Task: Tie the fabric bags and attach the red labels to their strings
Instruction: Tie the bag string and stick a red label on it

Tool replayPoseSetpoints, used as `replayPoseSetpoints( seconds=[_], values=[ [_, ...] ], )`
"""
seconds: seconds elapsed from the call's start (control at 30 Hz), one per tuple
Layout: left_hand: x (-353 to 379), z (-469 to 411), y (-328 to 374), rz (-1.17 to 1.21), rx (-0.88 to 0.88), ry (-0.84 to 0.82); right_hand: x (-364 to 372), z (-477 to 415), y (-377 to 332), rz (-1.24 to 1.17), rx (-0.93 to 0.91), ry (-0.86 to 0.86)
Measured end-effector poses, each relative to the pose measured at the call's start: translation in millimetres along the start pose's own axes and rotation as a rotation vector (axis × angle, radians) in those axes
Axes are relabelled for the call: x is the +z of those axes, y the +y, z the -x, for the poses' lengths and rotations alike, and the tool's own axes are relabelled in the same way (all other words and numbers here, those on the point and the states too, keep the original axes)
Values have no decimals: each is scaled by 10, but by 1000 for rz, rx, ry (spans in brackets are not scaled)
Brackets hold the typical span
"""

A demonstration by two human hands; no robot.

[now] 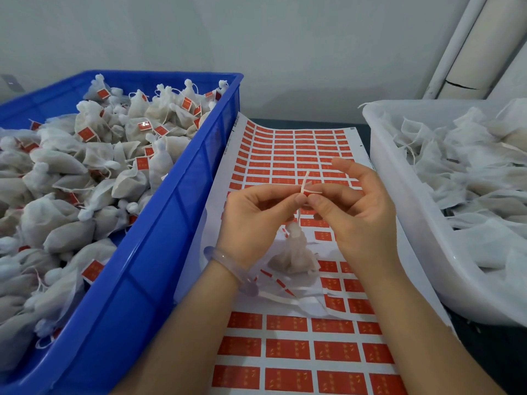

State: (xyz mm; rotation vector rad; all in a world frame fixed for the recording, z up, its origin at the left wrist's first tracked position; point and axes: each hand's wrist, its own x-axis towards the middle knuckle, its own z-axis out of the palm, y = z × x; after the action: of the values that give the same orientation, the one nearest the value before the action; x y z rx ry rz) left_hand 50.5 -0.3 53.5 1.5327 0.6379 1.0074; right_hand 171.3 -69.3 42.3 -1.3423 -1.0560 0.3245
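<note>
A small white fabric bag [293, 256] hangs tied below my hands, just over the sheet of red labels [296, 155]. Its pale string [305, 182] runs up between my fingertips, two loose ends sticking out above them. My left hand [256, 220] pinches the string from the left with thumb and forefinger. From the right, my right hand [353, 212] pinches the same spot, where a bit of red label shows between the fingertips. The other fingers of my right hand are spread.
A blue crate [159, 223] on the left holds several tied bags with red labels. At the right stands a white tub [399, 223] of untied bags. Torn white backing strips [288, 295] lie on the sheet near my left wrist. A wall stands close behind.
</note>
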Motion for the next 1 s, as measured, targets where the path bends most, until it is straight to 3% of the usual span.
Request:
replayPoseSetpoints(
  seconds=[0.5,1.0],
  values=[
    [17,3,-17,-25,10,-1,28,11,-10,162,-167,126],
    [19,-5,-25,-7,43,-52,27,10,-14,129,-150,125]
  ],
)
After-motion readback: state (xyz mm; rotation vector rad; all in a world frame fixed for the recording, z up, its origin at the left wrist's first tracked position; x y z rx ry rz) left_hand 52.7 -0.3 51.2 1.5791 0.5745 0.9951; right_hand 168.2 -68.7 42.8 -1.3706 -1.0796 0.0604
